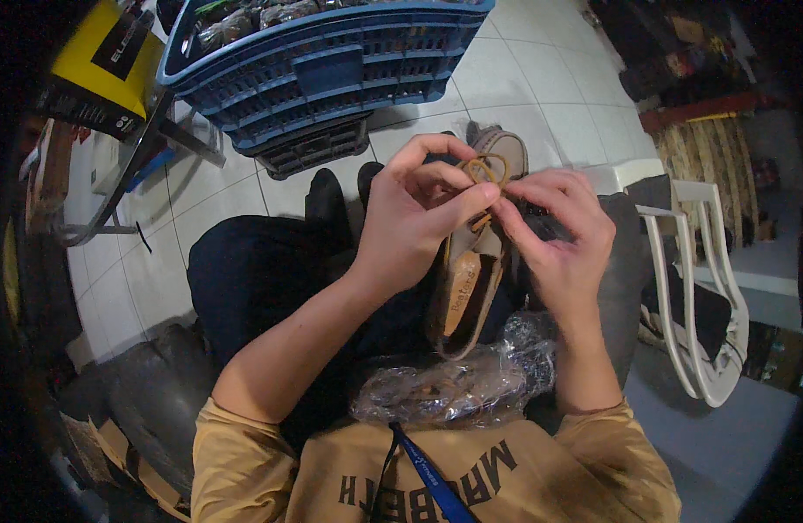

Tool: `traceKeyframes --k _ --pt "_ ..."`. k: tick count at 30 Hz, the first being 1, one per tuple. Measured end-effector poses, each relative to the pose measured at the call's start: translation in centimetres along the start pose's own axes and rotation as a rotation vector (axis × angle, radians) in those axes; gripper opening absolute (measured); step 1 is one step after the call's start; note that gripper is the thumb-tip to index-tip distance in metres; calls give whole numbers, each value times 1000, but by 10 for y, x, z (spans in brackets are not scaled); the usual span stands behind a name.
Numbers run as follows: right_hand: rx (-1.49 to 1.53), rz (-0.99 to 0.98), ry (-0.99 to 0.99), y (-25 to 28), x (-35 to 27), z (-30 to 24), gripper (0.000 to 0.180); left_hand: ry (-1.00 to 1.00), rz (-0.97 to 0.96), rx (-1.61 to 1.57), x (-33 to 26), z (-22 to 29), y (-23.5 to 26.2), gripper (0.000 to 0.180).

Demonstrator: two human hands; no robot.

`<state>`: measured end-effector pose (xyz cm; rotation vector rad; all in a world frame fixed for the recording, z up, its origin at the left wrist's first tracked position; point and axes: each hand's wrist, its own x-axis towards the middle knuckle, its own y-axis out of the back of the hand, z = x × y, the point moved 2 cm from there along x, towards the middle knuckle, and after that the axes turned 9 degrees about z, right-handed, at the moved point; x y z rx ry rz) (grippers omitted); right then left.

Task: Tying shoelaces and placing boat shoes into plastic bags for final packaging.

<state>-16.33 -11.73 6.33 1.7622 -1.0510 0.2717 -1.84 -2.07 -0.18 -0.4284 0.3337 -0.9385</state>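
Note:
A tan shoe (pixel 471 279) lies on my lap with its insole up and its toe pointing away from me. My left hand (pixel 415 222) and my right hand (pixel 554 231) meet above it and pinch a tan rubber band (pixel 484 167) between their fingertips, over the shoe's front. A crumpled clear plastic bag (pixel 458 383) rests on my lap close to my belly, under the shoe's heel. My legs in dark trousers (pixel 262 270) stretch forward.
A blue plastic crate (pixel 332 70) full of wrapped items stands on the tiled floor ahead, on a darker crate. A yellow and black box (pixel 105 65) sits on a shelf at the left. A white plastic chair (pixel 698 288) stands to my right.

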Motion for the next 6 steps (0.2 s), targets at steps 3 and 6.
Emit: traceKeyframes --k 3,6 --pt "39 45 3 -3 -4 -2 20 42 -33 14 3 -2 3 41" --pt "25 59 84 -3 -3 -5 21 44 -72 -58 6 -3 5 43"
